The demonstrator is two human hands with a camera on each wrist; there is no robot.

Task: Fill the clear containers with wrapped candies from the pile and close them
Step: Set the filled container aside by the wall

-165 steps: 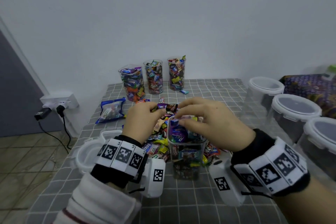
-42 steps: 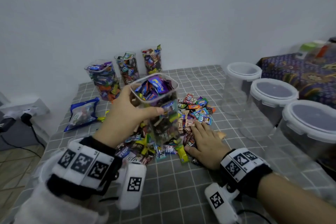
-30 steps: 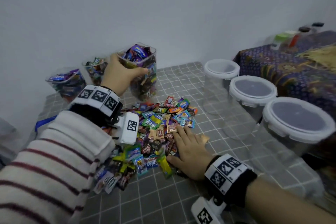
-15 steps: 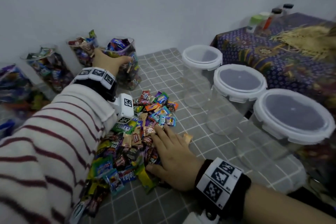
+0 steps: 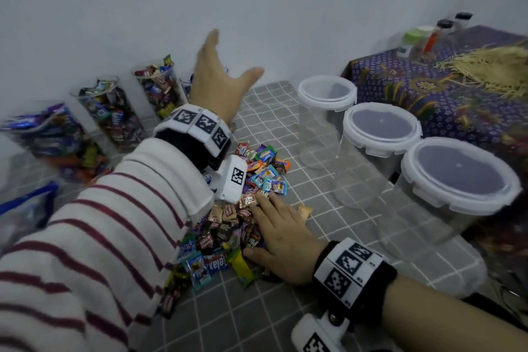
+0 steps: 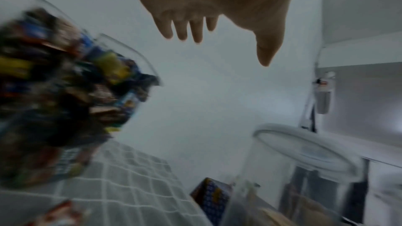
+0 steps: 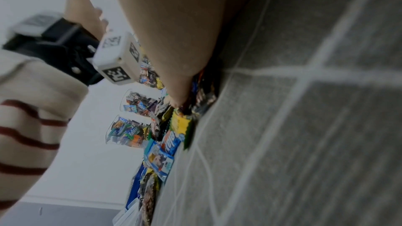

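Left hand [image 5: 221,86] splayed, empty, beside filled jars [image 5: 160,88]; right hand [image 5: 281,234] flat on candy pile [image 5: 228,226]. You'll probably topple one swinging back.

A grey checked cloth [image 5: 274,308] covers the bench; on it lie a candy pile [image 5: 228,226], filled cups [image 5: 114,114] (four, perhaps) and lidded clear containers [image 5: 380,134].
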